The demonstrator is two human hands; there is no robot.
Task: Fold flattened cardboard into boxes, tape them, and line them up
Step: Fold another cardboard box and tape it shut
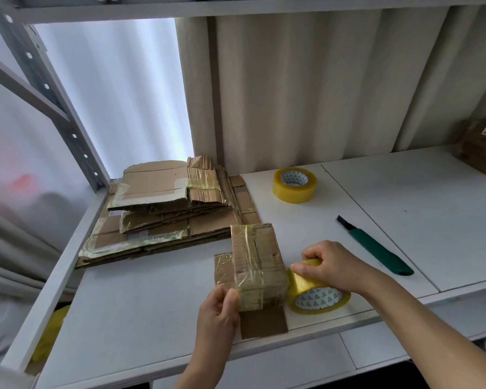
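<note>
One box [257, 265] half-taped, none lined up yet.
Stood near the desk [376, 192] front edge, pinched by left hand [218, 307]; right hand [330, 266] curled around tape roll [314, 293] touching it; flattened stack [163, 209] left unfolded behind.

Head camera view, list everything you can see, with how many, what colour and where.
Small box: one, brown, taped, front centre.
Tape roll in use: one, yellow, right of the box.
Spare tape roll: one, yellow, further back.
Flattened cardboard stack: one pile, brown, back left.
Utility knife: one, green, right.
Parcel: one, brown, far right.
Table: white.
Curtain: beige, behind.
Left hand: holds the box's near end.
Right hand: grips the roll.
</note>
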